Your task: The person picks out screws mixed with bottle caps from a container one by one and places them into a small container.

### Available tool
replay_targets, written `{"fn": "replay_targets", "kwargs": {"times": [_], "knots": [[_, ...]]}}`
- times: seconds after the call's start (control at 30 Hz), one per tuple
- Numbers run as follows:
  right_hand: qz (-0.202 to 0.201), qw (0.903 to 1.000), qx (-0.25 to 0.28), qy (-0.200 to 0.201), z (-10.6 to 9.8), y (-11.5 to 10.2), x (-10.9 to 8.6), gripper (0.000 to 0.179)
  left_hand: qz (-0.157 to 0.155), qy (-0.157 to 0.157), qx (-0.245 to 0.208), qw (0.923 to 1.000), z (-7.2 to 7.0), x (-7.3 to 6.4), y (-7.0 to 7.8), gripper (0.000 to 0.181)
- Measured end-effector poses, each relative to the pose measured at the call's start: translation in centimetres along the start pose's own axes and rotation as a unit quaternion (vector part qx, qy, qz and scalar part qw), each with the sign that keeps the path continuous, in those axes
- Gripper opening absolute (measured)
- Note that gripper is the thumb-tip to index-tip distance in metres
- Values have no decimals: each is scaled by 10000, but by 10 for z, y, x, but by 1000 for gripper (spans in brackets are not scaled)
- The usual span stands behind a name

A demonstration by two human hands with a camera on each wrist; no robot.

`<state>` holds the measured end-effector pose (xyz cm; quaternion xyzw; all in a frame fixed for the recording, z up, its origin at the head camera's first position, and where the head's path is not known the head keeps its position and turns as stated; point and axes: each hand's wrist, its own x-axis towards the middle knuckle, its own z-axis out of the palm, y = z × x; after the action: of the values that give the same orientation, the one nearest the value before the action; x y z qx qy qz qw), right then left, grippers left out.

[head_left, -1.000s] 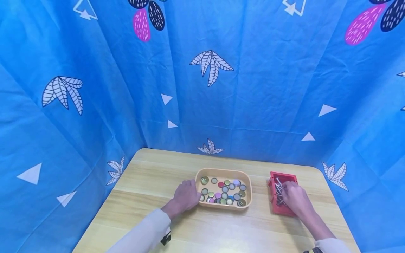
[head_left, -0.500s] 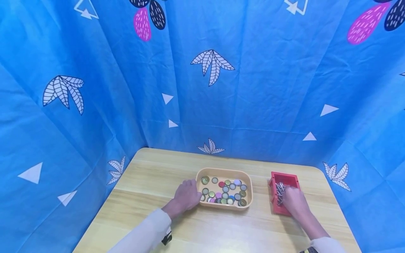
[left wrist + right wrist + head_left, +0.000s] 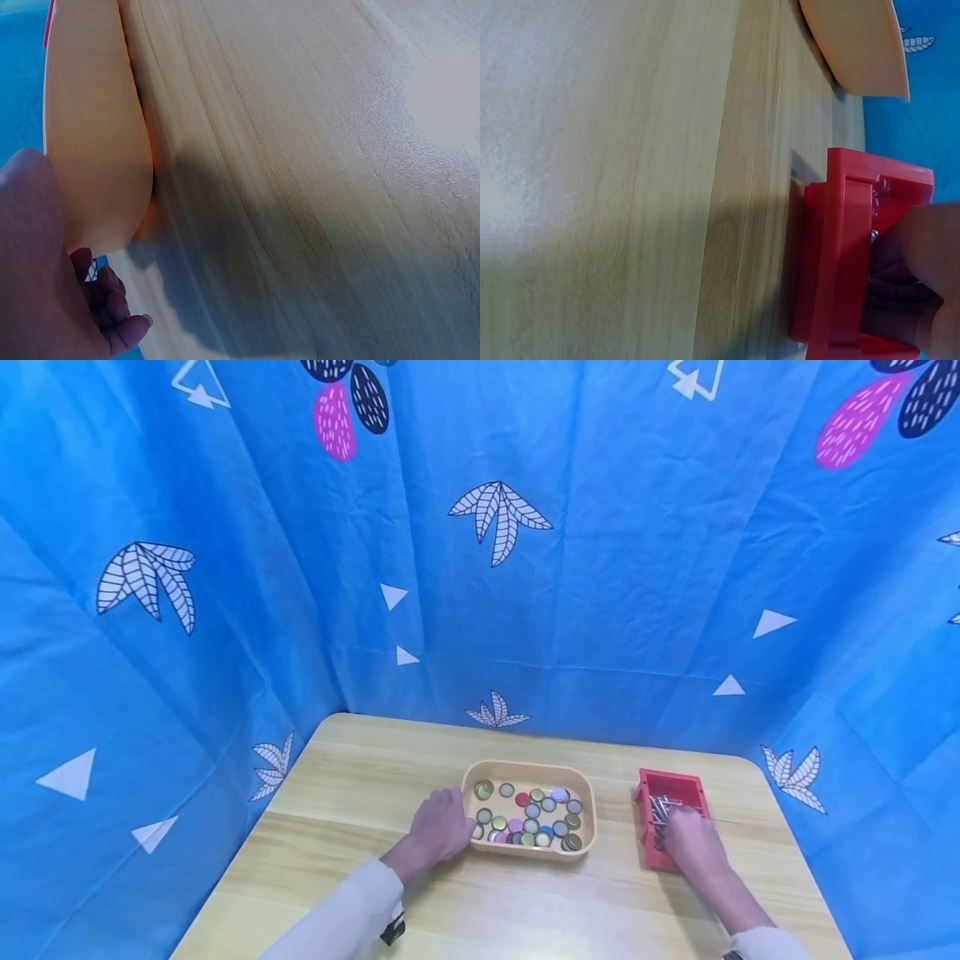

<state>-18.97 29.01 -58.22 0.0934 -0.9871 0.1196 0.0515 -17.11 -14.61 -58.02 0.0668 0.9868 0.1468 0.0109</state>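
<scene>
My left hand [image 3: 441, 823] grips the left end of a beige tray [image 3: 525, 851]. In the left wrist view its thumb lies over the tray's rim and its fingers curl at the end wall [image 3: 101, 135]. Inside the tray lie many bottle caps [image 3: 532, 811], green, grey, pink, red and blue. My right hand [image 3: 694, 841] reaches down into a red bin [image 3: 658, 858] that holds metal screws [image 3: 660, 808]. Seen from the right wrist, the fingers [image 3: 900, 292] are bent inside the bin; their tips are hidden, so I cannot see whether they pinch a screw.
Both containers stand on a light wooden table [image 3: 360, 777], the tray left of the bin with a gap between them. A blue patterned curtain [image 3: 600, 577] hangs behind the table and at both sides.
My right hand has shifted slightly toward me and lower within the bin, and the screws lie differently. The left hand and the tray have stayed in place.
</scene>
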Motion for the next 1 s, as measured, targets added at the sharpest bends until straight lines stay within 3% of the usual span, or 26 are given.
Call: {"fn": "replay_targets", "kwargs": {"times": [0.47,0.6,0.8,1.0], "knots": [[-813,9935,-485,636,3,5,-2,12,-100,-12,-181,9998,-1,5,-2,46],[-1204,9886,-430,797,0,9,-5,17,-33,-77,-214,9997,-2,5,-3,48],[-1552,9836,54,918,-13,13,-11,30,79,-177,-329,9993,-6,2,-6,58],[-2120,9655,95,1508,-26,17,-11,39,148,-169,-343,9992,-10,-3,-11,68]]}}
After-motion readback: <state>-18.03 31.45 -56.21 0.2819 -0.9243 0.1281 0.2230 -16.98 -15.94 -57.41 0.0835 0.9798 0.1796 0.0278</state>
